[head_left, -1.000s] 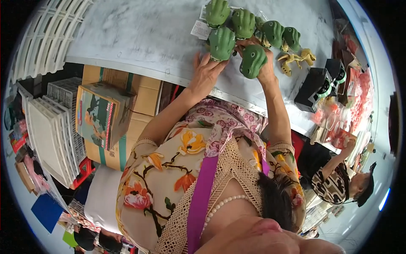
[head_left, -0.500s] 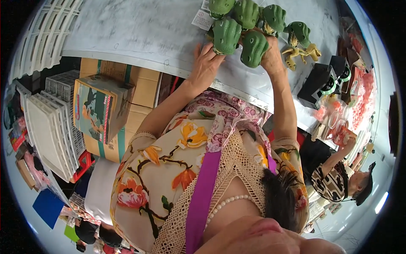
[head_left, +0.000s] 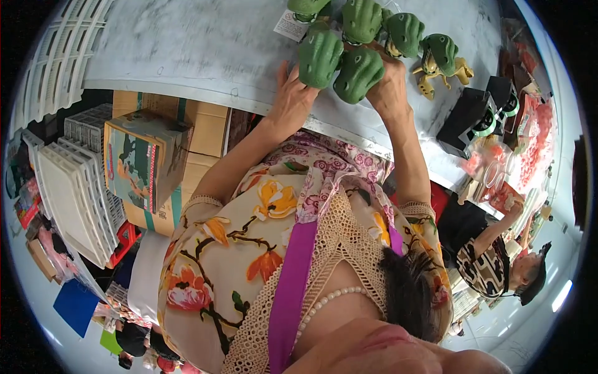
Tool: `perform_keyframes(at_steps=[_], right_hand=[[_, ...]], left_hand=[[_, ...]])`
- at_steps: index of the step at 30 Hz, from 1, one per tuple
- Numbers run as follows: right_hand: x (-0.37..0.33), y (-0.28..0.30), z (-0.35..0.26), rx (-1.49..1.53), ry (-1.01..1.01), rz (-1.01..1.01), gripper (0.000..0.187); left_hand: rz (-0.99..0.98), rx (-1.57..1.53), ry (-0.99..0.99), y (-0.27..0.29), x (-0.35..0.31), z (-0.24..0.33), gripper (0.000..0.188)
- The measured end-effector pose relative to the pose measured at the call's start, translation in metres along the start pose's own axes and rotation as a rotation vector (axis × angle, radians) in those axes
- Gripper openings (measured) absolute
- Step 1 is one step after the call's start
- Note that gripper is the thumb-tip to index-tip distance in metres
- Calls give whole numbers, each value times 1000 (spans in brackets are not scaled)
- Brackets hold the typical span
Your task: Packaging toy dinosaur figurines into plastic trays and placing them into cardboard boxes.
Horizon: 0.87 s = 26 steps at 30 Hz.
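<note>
Several green toy dinosaur heads stand on the grey table. My left hand [head_left: 293, 100] holds the near left dinosaur head [head_left: 320, 60] low on its side, its fingertips hidden under the toy. Beside it, the near right dinosaur head [head_left: 359, 77] leans against my right hand [head_left: 389, 87], whose fingers curl behind it and are mostly out of sight. Farther back are a dinosaur head [head_left: 362, 20] in the middle, one [head_left: 405, 34] just right of it, and another at the top edge [head_left: 308, 7] with a white tag [head_left: 290, 26].
A dinosaur toy [head_left: 440, 55] with yellow limbs stands to the right. Beyond it are black boxes [head_left: 466, 121] and clear bags with red pieces. White crates [head_left: 71, 199] and cartons [head_left: 149, 162] are stacked at left below the table edge. Another person [head_left: 492, 255] works at right.
Both hands have shifted left with the two near dinosaur heads. The gap between these and the toys at right has grown. The tagged head has also slid left.
</note>
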State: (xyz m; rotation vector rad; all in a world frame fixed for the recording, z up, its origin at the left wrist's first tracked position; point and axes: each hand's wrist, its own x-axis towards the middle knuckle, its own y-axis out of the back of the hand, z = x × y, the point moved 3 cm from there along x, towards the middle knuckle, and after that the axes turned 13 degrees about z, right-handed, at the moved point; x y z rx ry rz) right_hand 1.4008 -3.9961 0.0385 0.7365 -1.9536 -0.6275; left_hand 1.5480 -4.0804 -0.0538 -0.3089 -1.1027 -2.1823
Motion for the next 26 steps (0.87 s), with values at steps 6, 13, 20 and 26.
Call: perform_keyframes(at_steps=[6, 13, 20, 26], right_hand=[[-14, 0, 18, 35, -208, 11, 24], [-17, 4, 13, 234, -264, 66, 23], [-25, -1, 14, 293, -156, 152, 22], [-30, -2, 16, 284, -162, 86, 34]], left_hand=[[41, -134, -1, 2, 0, -3, 35], [276, -57, 120, 12, 26, 9, 36], [420, 279, -72, 3, 49, 15, 22], [540, 196, -63, 3, 44, 9, 23]])
